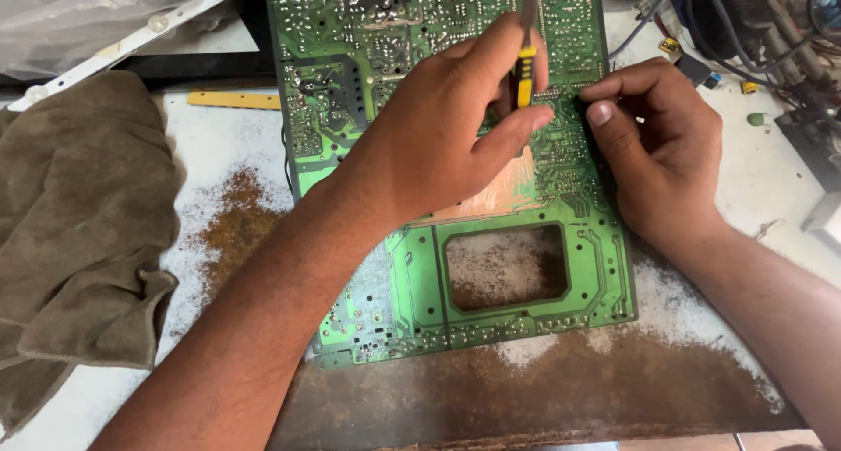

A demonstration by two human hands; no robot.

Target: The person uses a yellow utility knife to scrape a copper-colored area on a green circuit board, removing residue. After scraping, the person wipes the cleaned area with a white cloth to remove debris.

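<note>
Left hand (438, 136) grips yellow tool (525, 74); right hand (661, 144) steadies green board (517, 285)

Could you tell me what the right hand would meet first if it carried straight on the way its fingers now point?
The right hand points leftward across the green circuit board. It would probably meet the left hand and its yellow-handled tool first, though depth is unclear.

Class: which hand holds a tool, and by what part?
The left hand pinches a slim tool by its yellow-and-black handle; the right hand holds nothing.
</note>
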